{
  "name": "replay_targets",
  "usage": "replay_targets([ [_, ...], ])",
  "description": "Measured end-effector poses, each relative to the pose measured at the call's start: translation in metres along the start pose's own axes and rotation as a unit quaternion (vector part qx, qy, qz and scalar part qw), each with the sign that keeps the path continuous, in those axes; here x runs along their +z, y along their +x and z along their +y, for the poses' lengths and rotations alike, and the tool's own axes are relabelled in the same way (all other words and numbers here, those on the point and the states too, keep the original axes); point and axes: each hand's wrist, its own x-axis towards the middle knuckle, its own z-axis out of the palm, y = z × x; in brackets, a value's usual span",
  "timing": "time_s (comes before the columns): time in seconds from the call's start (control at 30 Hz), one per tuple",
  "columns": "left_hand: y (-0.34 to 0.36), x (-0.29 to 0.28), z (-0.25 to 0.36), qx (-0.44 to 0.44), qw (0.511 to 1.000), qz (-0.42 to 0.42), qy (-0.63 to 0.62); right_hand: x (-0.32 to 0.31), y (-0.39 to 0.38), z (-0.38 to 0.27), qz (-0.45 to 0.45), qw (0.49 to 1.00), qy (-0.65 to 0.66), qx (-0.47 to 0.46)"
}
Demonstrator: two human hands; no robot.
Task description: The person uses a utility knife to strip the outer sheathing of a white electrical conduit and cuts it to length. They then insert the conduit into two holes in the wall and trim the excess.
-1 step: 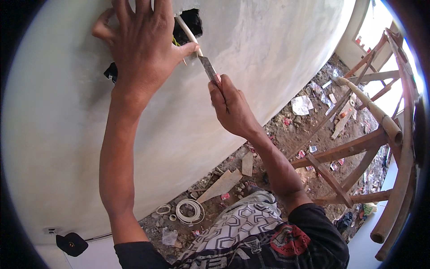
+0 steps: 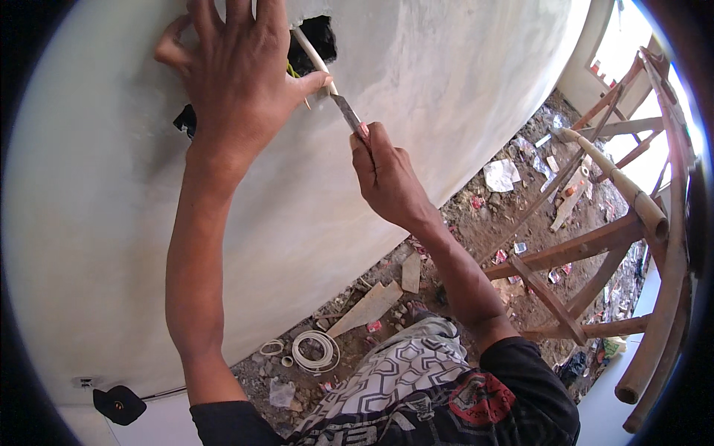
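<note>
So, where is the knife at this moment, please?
In the head view, the knife is at upper centre, in the right hand, its blade at the white cable or tube by the thumb of the left hand.

The left forearm (image 2: 195, 275) rises from 7 o'clock, almost upright, to the left hand (image 2: 238, 82) at 11 o'clock, back showing, fingers splayed toward 12, little finger crooked, thumb (image 2: 316, 82) stretched toward 2. The right forearm (image 2: 470, 275) slants in from 4 o'clock, ending in the right hand (image 2: 390, 178), fingers curled tightly, just off centre toward 1.
</note>
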Motion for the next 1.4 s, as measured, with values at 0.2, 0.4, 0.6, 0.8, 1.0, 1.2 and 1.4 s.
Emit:
replay_targets([
  [0.2,-0.002,0.015,-0.007,0.004,0.999,-0.03,0.04,-0.005,0.002,0.002,0.053,0.977,-0.194,-0.072],
  [0.4,0.004,-0.011,0.004,-0.023,0.997,-0.048,0.055,0.006,0.002,0.01,0.078,0.977,-0.185,-0.069],
  [0.6,0.004,-0.005,0.003,-0.01,0.999,0.018,0.051,0.008,0.003,0.008,0.08,0.977,-0.183,-0.078],
  [0.8,0.005,-0.012,0.007,-0.02,0.994,-0.012,0.103,0.02,-0.001,0.001,0.111,0.976,-0.184,-0.043],
  [1.0,0.003,-0.003,0.005,-0.01,0.997,0.023,0.076,0.029,0.002,0.005,0.127,0.974,-0.187,-0.028],
  [1.2,0.003,0.0,0.003,0.012,0.998,0.039,0.039,0.033,0.01,0.017,0.133,0.982,-0.127,-0.05],
  [1.4,0.006,-0.008,-0.003,0.059,0.962,0.015,0.267,0.024,0.002,0.006,0.066,0.995,0.071,0.001],
])
